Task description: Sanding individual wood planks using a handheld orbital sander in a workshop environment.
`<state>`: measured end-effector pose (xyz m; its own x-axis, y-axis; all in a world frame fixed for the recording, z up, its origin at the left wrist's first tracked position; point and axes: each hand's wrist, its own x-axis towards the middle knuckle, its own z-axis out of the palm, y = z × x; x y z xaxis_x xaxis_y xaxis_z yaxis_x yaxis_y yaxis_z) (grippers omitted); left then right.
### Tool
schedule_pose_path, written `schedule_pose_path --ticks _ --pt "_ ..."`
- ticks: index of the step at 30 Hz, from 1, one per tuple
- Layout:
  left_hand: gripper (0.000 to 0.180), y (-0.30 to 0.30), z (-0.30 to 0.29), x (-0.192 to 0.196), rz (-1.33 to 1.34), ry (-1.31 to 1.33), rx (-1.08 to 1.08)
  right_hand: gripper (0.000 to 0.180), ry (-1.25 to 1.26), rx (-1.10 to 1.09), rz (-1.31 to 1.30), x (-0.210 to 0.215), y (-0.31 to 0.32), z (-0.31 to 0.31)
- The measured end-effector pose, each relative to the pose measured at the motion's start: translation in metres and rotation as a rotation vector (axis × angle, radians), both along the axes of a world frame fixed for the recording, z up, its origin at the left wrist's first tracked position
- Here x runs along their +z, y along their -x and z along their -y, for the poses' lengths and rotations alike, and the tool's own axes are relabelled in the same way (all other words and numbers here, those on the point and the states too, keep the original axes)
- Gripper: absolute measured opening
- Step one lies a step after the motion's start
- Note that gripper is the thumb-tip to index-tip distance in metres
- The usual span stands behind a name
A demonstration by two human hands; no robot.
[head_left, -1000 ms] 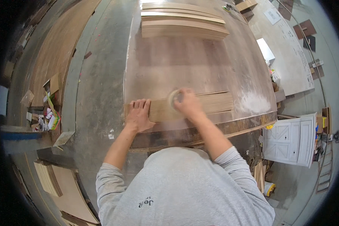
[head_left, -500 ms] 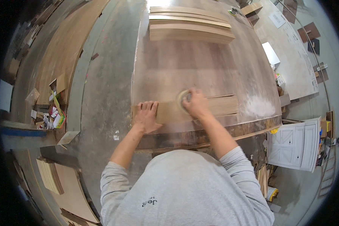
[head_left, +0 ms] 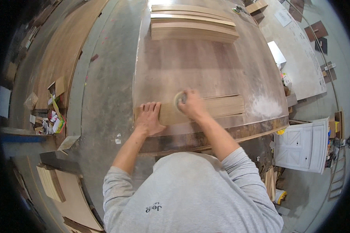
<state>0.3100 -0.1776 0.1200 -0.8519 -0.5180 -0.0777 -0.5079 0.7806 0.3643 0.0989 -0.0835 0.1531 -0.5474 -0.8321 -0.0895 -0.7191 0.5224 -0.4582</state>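
Observation:
A bundle of long, thin wooden strips [head_left: 223, 105] lies side by side along the near part of a large brown worktable. My left hand [head_left: 147, 118] spans the bundle's left end, fingertips at its far edge and thumb at the near edge, gripping it. Closed round a round disc with a pale rim [head_left: 178, 101], my right hand [head_left: 192, 105] presses down on the strips right of my left hand. Motion blurs the disc, so its exact kind is unclear. Part of it is hidden under the fingers.
Another stack of wooden strips [head_left: 194, 31] lies across the table's far end. A small power tool [head_left: 240, 10] sits at the far right corner. White dust [head_left: 265, 106] covers the table's right side. A white panelled cabinet [head_left: 301, 145] stands at right; a cluttered box [head_left: 58, 120] is at left.
My right hand and the disc have slid left along the strips, closer to my left hand. My left hand keeps its place on the bundle. The whole view has shifted slightly.

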Motion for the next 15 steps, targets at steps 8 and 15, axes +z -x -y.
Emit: schedule_pose_path --ticks 8,15 --pt "0.112 0.003 0.001 -0.012 0.027 0.008 -0.029 0.051 -0.089 -0.164 -0.077 0.007 0.031 -0.050" --pt "0.110 -0.002 0.002 -0.012 0.018 0.014 0.013 0.046 -0.105 -0.005 0.005 0.017 -0.032 -0.029"
